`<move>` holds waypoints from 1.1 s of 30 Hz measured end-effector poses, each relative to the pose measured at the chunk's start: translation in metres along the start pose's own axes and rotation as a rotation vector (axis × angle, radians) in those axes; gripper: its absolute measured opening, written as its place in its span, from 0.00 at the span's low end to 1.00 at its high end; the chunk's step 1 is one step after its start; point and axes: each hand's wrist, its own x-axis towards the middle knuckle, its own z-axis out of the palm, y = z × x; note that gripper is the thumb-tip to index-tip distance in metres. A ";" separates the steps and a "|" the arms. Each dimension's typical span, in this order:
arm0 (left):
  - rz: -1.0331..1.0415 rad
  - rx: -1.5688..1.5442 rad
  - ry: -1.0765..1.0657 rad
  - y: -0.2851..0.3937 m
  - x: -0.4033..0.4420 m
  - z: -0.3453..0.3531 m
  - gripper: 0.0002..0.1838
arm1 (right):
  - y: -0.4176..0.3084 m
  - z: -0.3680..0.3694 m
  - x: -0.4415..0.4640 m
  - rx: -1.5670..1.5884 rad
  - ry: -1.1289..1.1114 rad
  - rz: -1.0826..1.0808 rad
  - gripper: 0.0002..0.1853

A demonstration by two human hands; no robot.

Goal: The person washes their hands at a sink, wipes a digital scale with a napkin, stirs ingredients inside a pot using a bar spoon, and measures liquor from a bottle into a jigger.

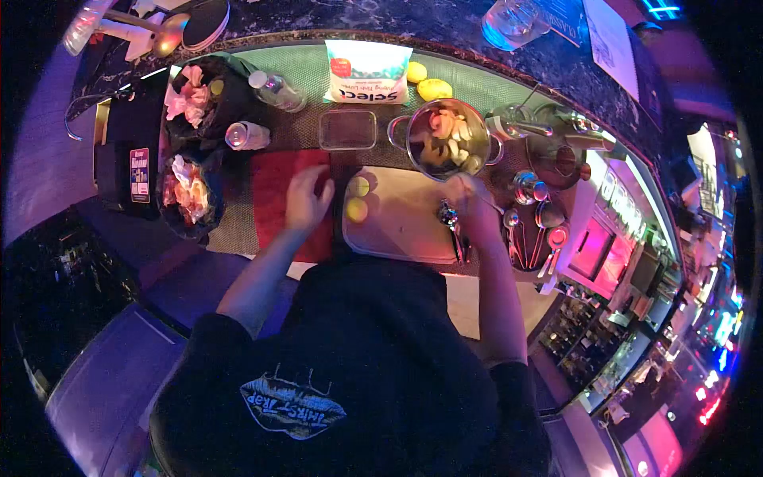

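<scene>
Over the red cloth [270, 195], my left hand [307, 197] has its fingers apart and holds nothing. My right hand [469, 199] is above the right part of the cutting board [397, 219], just below a steel pot [423, 151]; its fingers are blurred and partly hidden. Pale and orange-pink cut pieces lie in the pot. Two round yellow-green pieces [358, 210] rest at the board's left side. A metal tool [456, 234] with dark handles lies on the board beside my right hand.
Behind the board are a clear rectangular container [347, 129], a white bag [368, 73] and lemons [435, 88]. A bottle [278, 91], a can [247, 136] and bowls with scraps [189, 195] are left. Spoons and a strainer [558, 237] lie right, near a metal jigger [530, 188].
</scene>
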 end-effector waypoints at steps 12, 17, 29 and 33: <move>-0.085 0.555 0.012 -0.080 -0.037 0.020 0.50 | 0.011 0.012 0.032 -0.141 0.239 0.015 0.10; -0.076 0.539 0.010 -0.074 -0.036 0.015 0.49 | 0.001 0.018 0.019 0.026 0.064 -0.200 0.10; -0.064 0.536 0.039 -0.076 -0.038 0.018 0.48 | -0.008 -0.042 -0.006 -0.161 -0.128 -0.210 0.11; -0.079 0.527 0.024 -0.073 -0.039 0.016 0.48 | 0.025 0.013 -0.017 -0.023 -0.090 -0.176 0.12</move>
